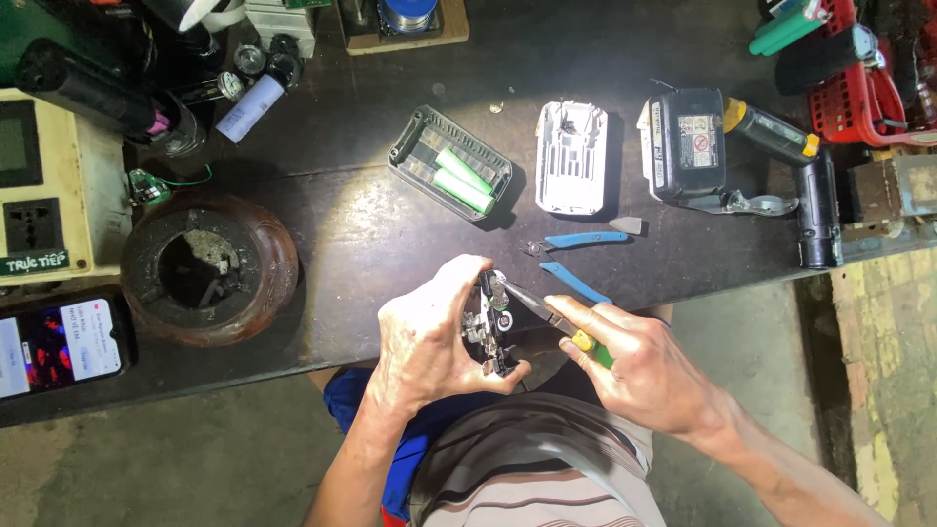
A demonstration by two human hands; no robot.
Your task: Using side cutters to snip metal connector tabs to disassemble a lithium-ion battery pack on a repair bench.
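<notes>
Left hand (425, 342): fingers curled shut around a small dark battery assembly (491, 327), thumb tip pressed under its near end, fingertips wrapped over the far edge. Held just off the front edge of the workbench (371, 224), above the lap, metal tabs and round cell ends turned toward the right. Right hand (634, 366): fingers closed on the yellow and green handles of slim needle-nose pliers (547, 312), index finger laid along the top, tips touching the upper end of the assembly; whether the tips actually grip a tab, hard to tell.

Probably compact and moderately heavy for its size, rigid in the middle, with thin metal strips that look easy to bend or tear. Best taken by the flat sides, as now, away from the bare contacts. Pliers light and stiff, handles likely grippy.

Left wrist bent inward, forearm coming up from the lower middle; right forearm entering from the lower right, wrist nearly straight, pliers angled up and left.

Further out on the bench: blue-handled cutters (576, 256) just beyond the hands, an open grey tray with two green cells (463, 179), a white housing shell (571, 156), a black battery pack (688, 141), a round brown dish (210, 268), and a lit phone (61, 344) at the left.
</notes>
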